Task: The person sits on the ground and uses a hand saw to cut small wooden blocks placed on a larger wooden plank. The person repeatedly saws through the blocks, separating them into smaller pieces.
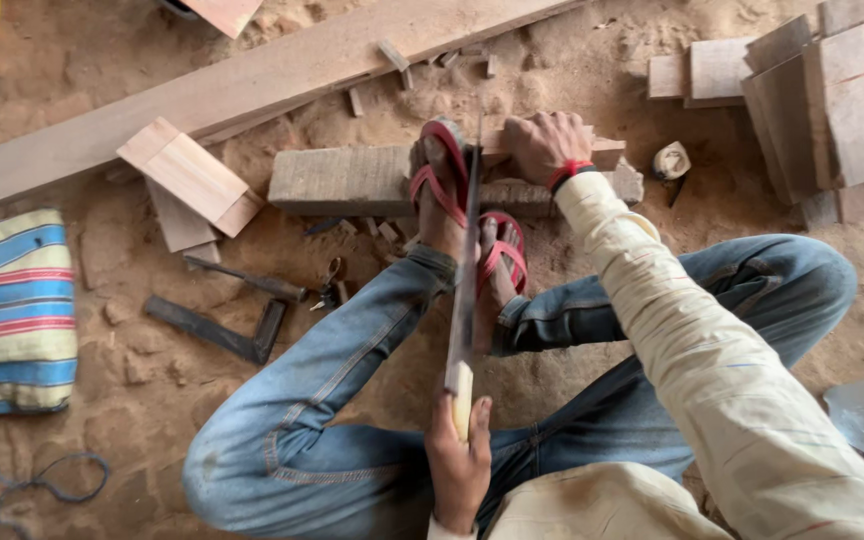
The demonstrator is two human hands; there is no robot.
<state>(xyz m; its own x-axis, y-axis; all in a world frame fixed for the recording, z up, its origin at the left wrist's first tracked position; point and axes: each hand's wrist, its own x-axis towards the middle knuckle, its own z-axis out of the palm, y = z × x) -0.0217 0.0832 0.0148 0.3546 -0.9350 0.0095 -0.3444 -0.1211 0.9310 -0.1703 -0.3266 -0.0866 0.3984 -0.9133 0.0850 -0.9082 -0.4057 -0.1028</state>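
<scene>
My left hand [459,462] is closed around the pale wooden handle of a hand saw [466,270]. Its thin blade runs away from me, up between my feet, to a thick wooden block [352,180] lying on the sandy ground. My right hand [544,143], with a red band at the wrist and a cream sleeve, presses down on a wood piece at the block's right end, beside the blade. Both my feet, in red sandals [442,175], rest on and against the block. I sit with knees bent, in blue jeans.
A long plank [252,80] lies diagonally behind the block. Short offcuts [192,175] sit left, with a metal try square [217,330], a dark tool [247,278] and a striped bag [7,310]. Stacked boards [832,100] stand at the upper right.
</scene>
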